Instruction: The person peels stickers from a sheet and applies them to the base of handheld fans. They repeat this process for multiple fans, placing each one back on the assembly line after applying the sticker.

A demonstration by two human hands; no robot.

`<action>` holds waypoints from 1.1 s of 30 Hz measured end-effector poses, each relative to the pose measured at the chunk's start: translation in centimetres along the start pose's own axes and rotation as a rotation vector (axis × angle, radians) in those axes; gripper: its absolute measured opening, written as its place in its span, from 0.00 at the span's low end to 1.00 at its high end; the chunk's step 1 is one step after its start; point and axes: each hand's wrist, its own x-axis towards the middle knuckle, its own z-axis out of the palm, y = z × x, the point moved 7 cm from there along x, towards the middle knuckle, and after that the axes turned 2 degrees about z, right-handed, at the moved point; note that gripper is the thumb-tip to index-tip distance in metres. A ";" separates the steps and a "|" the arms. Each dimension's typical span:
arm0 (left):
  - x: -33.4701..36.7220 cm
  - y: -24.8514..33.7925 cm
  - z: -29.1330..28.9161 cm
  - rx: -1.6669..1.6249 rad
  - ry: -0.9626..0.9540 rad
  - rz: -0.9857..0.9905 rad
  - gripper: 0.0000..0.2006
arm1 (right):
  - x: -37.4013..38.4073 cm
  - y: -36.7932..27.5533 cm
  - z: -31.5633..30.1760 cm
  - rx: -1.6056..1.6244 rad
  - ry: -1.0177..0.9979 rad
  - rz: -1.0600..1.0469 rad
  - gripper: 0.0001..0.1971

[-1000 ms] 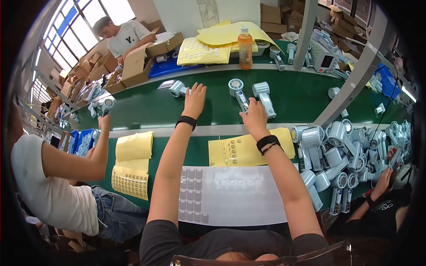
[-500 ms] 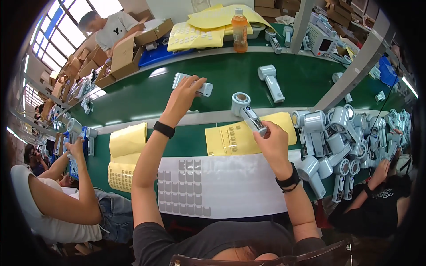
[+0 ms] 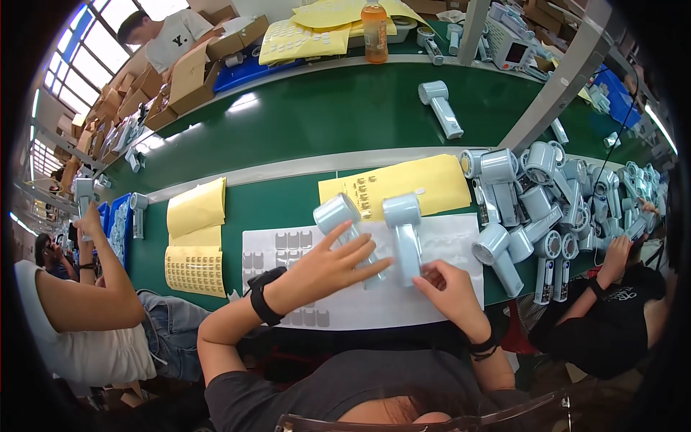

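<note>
Two pale blue handheld fans are side by side over the white sheet point(image 3: 439, 245) in front of me. My left hand point(image 3: 320, 270) reaches across the handle of the left fan point(image 3: 335, 211), its fingers stretched and apart; the thumb is hidden. That fan tilts, its round head up and to the left. With thumb and fingertips, my right hand point(image 3: 453, 295) pinches the lower end of the right fan's point(image 3: 408, 245) handle. Grey cut-out stickers point(image 3: 291, 241) cover the left part of the sheet, partly hidden by my left forearm.
Yellow sticker sheets point(image 3: 410, 183) lie beyond the white sheet, another yellow pair point(image 3: 194, 270) to the left. A pile of fans point(image 3: 536, 194) fills the right side. One fan point(image 3: 440, 109) rests on the green belt point(image 3: 309, 108). Co-workers sit on both sides.
My left hand has come back from over the belt to the white sheet, bringing a fan. The right hand's fan has been drawn nearer and turned over. My view has shifted slightly.
</note>
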 end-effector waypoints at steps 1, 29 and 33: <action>-0.3 1.1 0.3 -0.003 -0.025 0.031 0.33 | -0.3 0.3 0.6 -0.078 -0.138 0.021 0.09; -0.8 -1.6 0.5 -0.358 -0.065 -0.013 0.32 | 15.1 -2.2 -1.3 -0.392 0.323 -0.028 0.07; -0.1 -3.5 1.3 -0.291 -0.048 -0.032 0.36 | 14.2 -3.1 -1.9 -0.347 0.357 -0.054 0.07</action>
